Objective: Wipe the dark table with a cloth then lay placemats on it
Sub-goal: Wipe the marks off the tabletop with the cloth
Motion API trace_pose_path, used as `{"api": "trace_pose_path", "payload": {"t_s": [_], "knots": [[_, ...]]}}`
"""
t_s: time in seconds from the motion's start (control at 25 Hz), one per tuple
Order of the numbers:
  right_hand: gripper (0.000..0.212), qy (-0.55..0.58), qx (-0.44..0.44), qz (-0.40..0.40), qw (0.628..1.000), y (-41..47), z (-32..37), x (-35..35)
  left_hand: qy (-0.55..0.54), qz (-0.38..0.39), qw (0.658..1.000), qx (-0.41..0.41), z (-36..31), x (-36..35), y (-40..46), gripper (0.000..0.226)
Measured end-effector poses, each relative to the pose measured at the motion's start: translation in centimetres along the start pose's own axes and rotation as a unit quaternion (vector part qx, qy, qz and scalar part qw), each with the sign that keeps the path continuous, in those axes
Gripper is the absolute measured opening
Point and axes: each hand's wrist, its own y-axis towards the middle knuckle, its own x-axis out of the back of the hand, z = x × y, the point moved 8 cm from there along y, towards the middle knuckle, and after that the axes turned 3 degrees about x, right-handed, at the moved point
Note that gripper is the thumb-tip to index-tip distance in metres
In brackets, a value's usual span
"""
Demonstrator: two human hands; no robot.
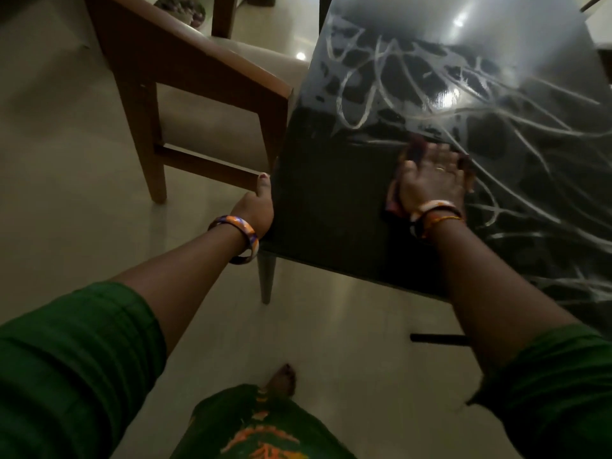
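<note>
The dark table point(331, 193) fills the right half of the view, glossy black with pale streaks across its far part. My right hand point(432, 178) lies flat on the tabletop and presses a dark reddish cloth point(395, 202) under its palm; only the cloth's edges show around the hand. My left hand point(256, 207) grips the table's left edge near its front corner, thumb on top. No placemats are in view.
A wooden chair point(185, 81) with a beige seat stands against the table's left side, its leg close to my left hand. Pale tiled floor point(66, 193) lies below, with my foot point(283, 379) near the table's front leg point(266, 279).
</note>
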Motion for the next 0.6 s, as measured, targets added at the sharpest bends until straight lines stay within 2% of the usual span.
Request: {"api": "trace_pose_path", "payload": {"t_s": [0.08,0.12,0.2,0.28,0.36,0.48,0.6], "knots": [[0.061,0.004,-0.064,-0.008,0.998,-0.3,-1.7,0.4,0.003,-0.005,1.0,-0.003,-0.1,0.1,0.0,0.067],[0.061,0.008,-0.051,-0.014,0.999,-1.0,0.0,0.1,0.006,-0.008,1.0,-0.004,-0.1,0.1,-0.1,0.067],[0.061,0.019,0.058,-0.008,0.998,-3.1,6.9,-1.6,0.008,-0.01,1.0,-0.008,-0.1,0.1,-0.1,0.068],[0.06,0.029,0.188,0.013,0.982,-6.1,13.9,-3.4,0.003,-0.005,1.0,-0.012,0.0,0.0,0.2,0.069],[0.059,0.017,0.236,0.026,0.971,-5.8,15.6,-3.3,0.003,-0.007,1.0,-0.01,0.0,0.0,0.2,0.069],[0.059,-0.003,0.153,-0.021,0.988,-0.2,7.7,-0.6,-0.001,-0.014,1.0,0.003,0.0,-0.1,0.0,0.067],[0.06,0.002,-0.02,-0.013,1.0,2.1,-2.0,1.1,0.002,-0.015,1.0,-0.002,-0.1,-0.1,0.1,0.066]]}}
